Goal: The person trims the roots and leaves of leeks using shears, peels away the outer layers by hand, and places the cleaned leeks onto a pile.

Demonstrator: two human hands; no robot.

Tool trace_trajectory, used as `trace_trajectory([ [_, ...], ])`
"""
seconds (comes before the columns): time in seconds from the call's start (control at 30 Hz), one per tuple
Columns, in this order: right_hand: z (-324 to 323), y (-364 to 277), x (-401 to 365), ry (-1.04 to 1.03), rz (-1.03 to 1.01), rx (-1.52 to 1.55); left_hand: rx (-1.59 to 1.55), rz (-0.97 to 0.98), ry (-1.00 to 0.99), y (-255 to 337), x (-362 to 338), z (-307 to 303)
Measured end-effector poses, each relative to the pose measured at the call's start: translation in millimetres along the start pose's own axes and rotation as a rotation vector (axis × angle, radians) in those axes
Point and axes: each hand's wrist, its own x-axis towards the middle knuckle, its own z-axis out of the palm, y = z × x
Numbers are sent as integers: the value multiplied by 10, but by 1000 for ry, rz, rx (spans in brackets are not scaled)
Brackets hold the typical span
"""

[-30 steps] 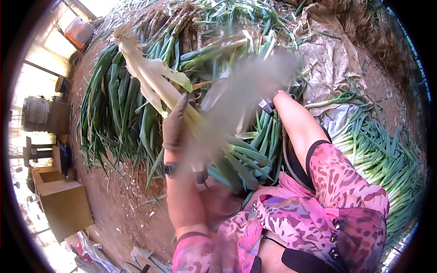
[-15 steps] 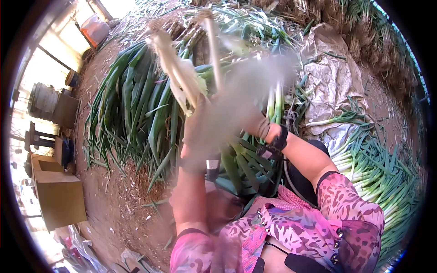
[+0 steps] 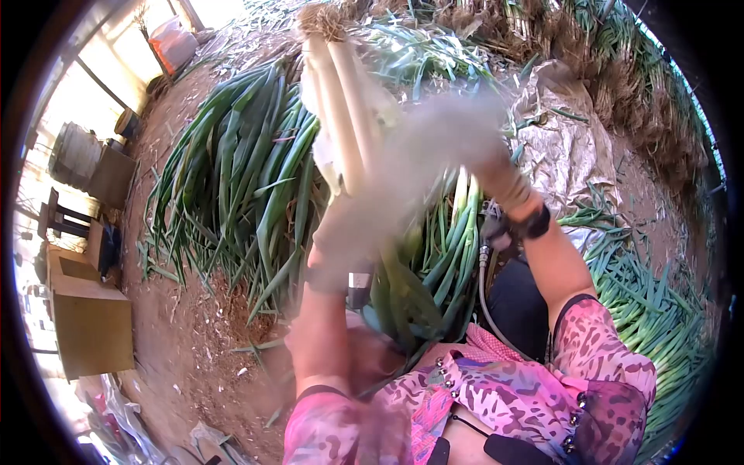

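Observation:
My left hand (image 3: 345, 232), partly covered by a grey blur, grips a few thick green onions (image 3: 341, 108). Their white stalks point up and away with the roots at the top, and pale loose skin hangs beside them. Green leaves (image 3: 407, 294) hang down below that hand toward my lap. My right hand (image 3: 500, 174), in a brownish glove, is raised to the right, apart from the stalks. Its fingers vanish in the same blur, so I cannot see whether they hold anything. Near its wrist is a nozzle-like fitting (image 3: 496, 225) on a grey hose (image 3: 482, 283).
A heap of green onions (image 3: 240, 155) lies ahead to the left. Cleaned-looking onions (image 3: 643, 302) are piled at my right, near a crumpled sack (image 3: 570, 139). Rooted bundles (image 3: 643, 101) line the far right. A wooden box (image 3: 93, 325) stands at left.
My right hand has moved right, away from the left hand. The stalks in my left hand have come together and stand more upright, shifted slightly right.

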Motion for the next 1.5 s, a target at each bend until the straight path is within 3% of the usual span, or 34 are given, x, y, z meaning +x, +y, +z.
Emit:
trace_trajectory([
  [0.03, -145, 46, 156, 15, 9, 108, -179, -93, -35, -8, 29, -9],
  [0.13, -306, 4, 424, -31, 75, 221, -288, -129, -321, 80, 0, 197],
  [0.27, -196, -581, 472, -450, 185, 81, -283, -141, -402, -90, 7, 121],
  [0.33, -152, -391, 481, -501, 62, -46, -410, -138, -447, -171, 11, 27],
  [0.47, -243, -163, 527, -566, -125, -203, -274, -105, -382, -292, -6, -39],
  [0.57, -467, 13, 769, -606, -459, -209, -262, -139, -377, -347, 11, -92],
  [0.7, -1923, -36, 1653, -533, -665, -1054, -247, -205, -392, -308, -63, -82],
  [0.77, -2670, 83, 1861, -419, -681, -1297, -236, -224, -379, -348, -83, -44],
  [0.9, -3154, 244, 1666, -27, -303, -1007, 10, -90, -198, -381, -62, 48],
  [1.0, -1772, -1123, 1152, -200, -120, -819, 384, 69, 26, -451, 32, 158],
  [1.07, -1509, -731, 1133, -177, -102, -783, 611, 145, 151, -537, 126, 261],
  [1.13, -1155, -650, 1143, -273, -331, -730, 763, 178, 237, -630, 223, 369],
  [1.2, -708, -625, 1103, -389, -418, -839, 810, 150, 270, -647, 229, 493],
  [1.33, -148, -584, 1207, -487, -30, -1373, 911, 70, 353, -480, 137, 762],
  [1.4, -62, -566, 1116, -468, -27, -1364, 931, 44, 361, -480, 123, 772],
  [1.5, -81, -354, 1066, -624, -145, -1361, 994, 104, 401, -639, 169, 708],
])
